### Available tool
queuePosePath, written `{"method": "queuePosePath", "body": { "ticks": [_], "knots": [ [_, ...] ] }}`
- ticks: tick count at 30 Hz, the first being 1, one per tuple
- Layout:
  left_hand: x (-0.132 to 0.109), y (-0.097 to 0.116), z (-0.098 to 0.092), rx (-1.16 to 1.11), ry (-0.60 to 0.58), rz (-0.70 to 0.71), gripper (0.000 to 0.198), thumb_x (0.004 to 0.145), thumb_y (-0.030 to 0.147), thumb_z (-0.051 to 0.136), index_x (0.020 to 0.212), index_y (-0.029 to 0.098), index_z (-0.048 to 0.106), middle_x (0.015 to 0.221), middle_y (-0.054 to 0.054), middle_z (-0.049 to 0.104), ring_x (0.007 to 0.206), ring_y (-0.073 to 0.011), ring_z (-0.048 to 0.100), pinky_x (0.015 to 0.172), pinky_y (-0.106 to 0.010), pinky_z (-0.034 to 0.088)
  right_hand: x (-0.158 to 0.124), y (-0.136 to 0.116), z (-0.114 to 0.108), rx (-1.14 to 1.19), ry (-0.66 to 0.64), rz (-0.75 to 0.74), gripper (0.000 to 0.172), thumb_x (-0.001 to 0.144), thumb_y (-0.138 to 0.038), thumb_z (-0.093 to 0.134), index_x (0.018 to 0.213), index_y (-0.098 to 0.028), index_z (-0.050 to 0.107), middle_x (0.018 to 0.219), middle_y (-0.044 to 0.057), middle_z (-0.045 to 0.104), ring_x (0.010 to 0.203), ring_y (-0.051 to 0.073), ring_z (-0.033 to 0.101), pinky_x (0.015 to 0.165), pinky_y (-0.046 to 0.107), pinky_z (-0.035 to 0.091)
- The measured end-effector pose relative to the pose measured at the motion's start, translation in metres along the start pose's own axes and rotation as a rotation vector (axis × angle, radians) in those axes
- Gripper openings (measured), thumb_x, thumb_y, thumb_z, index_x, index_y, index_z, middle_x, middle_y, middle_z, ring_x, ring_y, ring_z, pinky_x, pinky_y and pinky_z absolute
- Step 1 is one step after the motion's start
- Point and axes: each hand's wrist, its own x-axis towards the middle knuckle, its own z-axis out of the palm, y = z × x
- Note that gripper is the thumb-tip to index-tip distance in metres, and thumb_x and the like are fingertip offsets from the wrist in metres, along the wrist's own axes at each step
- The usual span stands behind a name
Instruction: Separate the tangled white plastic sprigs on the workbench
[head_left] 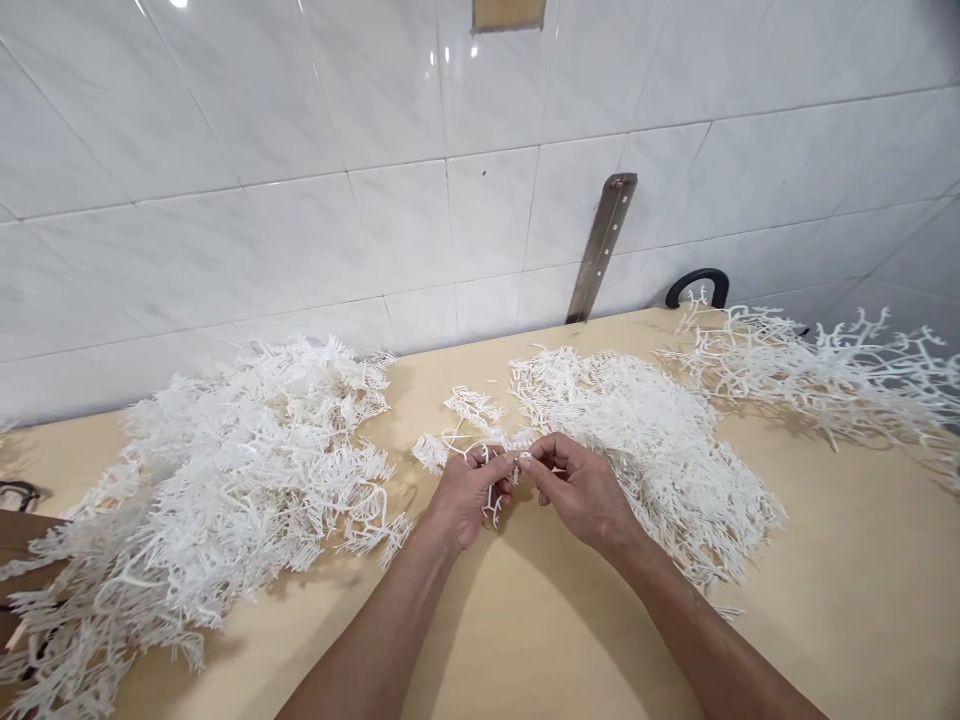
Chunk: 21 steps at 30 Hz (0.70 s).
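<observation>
My left hand (474,490) pinches a white branching plastic stem (491,495), coral-like, with forked tips hanging below the fingers and feathery sprigs (472,408) spreading out beyond them. Close beside it, my right hand (571,485) is closed in a pinch at the stem's end, fingertips nearly touching those of the left. A small white piece shows between the two thumbs; its exact shape is too small to tell. Just right of my hands lies a pile of loose white sprigs (652,430).
A large heap of white feathery branches (255,470) covers the left side of the wooden table (510,640). Barer white branching stems (832,375) lie far right, near a black curved handle (699,285). A metal bracket (602,250) stands against the tiled wall (397,230).
</observation>
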Motion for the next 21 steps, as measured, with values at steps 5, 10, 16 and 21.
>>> {"method": "queuePosePath", "body": {
  "ticks": [5,10,16,21],
  "knots": [
    [-0.002,0.001,-0.002,0.023,-0.061,-0.069,0.04,0.061,0.046,0.084,0.067,0.014,0.062,0.052,0.002,0.05,0.045,-0.007,0.045,0.041,-0.019,0.033,0.0,-0.002,-0.006,0.079,-0.11,0.021,0.024,0.087,-0.044,0.064,0.084,-0.02,0.063,0.066,-0.001,0.059,0.054,0.012,0.054,0.051,0.025,0.047],
    [-0.001,0.005,-0.003,-0.035,-0.089,-0.088,0.041,0.061,0.047,0.084,0.068,0.013,0.062,0.055,0.001,0.053,0.044,-0.0071,0.046,0.037,-0.019,0.031,0.002,-0.005,-0.014,0.097,-0.246,0.071,0.024,0.088,-0.043,0.064,0.085,-0.019,0.066,0.071,-0.001,0.062,0.054,0.011,0.055,0.053,0.025,0.049],
    [0.0,0.004,-0.006,-0.052,-0.128,-0.119,0.037,0.06,0.038,0.086,0.064,0.013,0.059,0.053,0.001,0.052,0.044,-0.0063,0.045,0.037,-0.018,0.029,0.003,-0.006,-0.018,0.092,-0.273,0.102,0.027,0.087,-0.045,0.064,0.087,-0.019,0.067,0.073,0.0,0.064,0.056,0.011,0.057,0.055,0.026,0.05],
    [0.0,0.0,-0.002,-0.17,-0.058,-0.04,0.041,0.053,0.033,0.09,0.065,0.014,0.056,0.059,0.005,0.05,0.044,-0.0027,0.037,0.036,-0.016,0.023,0.004,-0.002,-0.017,0.067,-0.228,0.143,0.027,0.086,-0.046,0.064,0.085,-0.019,0.064,0.064,-0.002,0.06,0.054,0.012,0.059,0.055,0.027,0.051]
  ]
}}
